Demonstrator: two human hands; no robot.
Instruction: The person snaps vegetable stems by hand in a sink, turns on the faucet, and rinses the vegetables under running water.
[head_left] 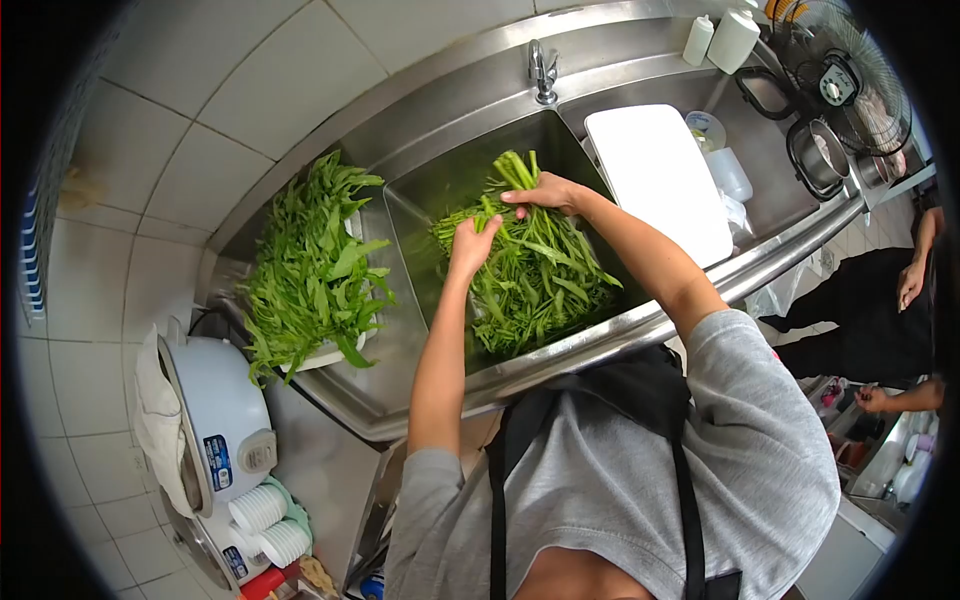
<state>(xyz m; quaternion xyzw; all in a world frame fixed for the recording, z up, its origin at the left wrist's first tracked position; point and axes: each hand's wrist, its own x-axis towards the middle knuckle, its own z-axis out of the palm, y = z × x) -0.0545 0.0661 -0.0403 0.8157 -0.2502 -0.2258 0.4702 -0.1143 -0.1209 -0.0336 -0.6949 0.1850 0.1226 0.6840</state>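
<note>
Now our right hand [548, 194] clasps the green stalks [519, 178] over the sink [415, 215], tips [511, 163] toward eleven o'clock, leaves [553, 248] trailing toward five; our left hand [476, 240], at eight from it and farther from those tips, pinches stems [488, 206] too.

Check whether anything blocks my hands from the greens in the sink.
Nothing visible does: your right hand grips a bunch of greens, your left hand touches them, and the white board lies off to the right.

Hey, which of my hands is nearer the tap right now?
Right. Your right hand, gripping green stems, is almost straight in front of the tap; your left hand is farther back toward you and off to the left.
</note>
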